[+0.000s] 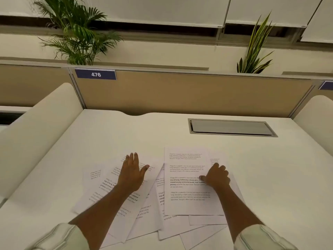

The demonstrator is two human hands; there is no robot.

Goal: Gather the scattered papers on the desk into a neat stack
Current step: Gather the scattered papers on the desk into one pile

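Note:
Several white printed papers lie overlapping and askew on the white desk. The top sheet on the right sits nearly square, over other sheets fanned below it. More papers spread at an angle on the left. My left hand rests flat, fingers spread, on the left papers. My right hand lies on the right edge of the top sheet, fingers curled and thumb pressing on the page; whether it pinches the sheet is unclear.
A grey cable hatch is set into the desk at the back right. A tan divider panel with a label "476" closes the far side. Cream side partitions flank the desk. Two plants stand behind.

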